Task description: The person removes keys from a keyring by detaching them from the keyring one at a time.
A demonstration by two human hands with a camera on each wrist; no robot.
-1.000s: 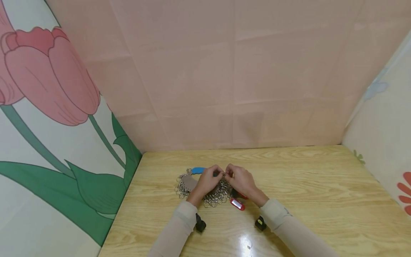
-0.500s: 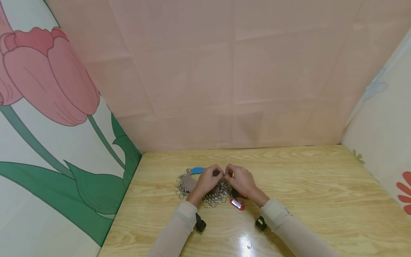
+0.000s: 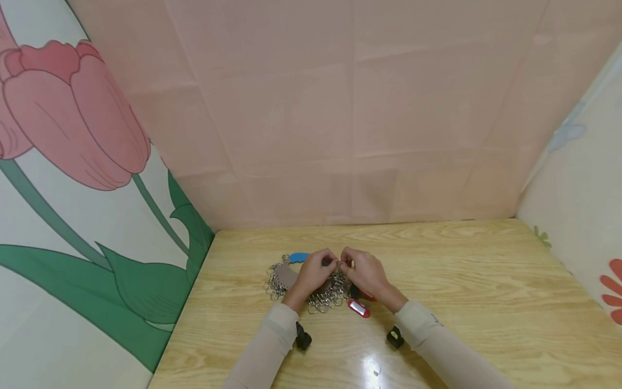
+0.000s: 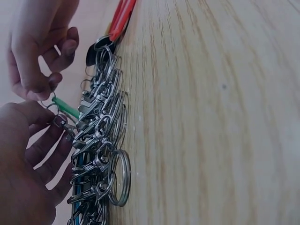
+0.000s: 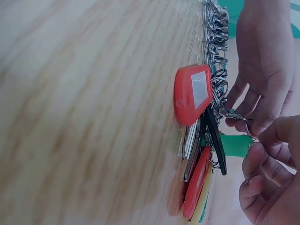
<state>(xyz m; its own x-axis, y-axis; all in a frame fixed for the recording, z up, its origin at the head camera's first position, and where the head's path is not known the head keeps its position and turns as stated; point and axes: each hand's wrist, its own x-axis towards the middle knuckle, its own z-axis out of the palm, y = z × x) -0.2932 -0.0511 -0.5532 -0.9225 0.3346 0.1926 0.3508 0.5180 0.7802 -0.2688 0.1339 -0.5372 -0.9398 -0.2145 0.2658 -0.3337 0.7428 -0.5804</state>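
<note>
Left wrist view: metal clasps partly hide the green tag.

Pinches a thin silver metal ring with the left hand, the end of a flat green plastic tag with the right hand, near a white-labelled red plastic tag.
</note>
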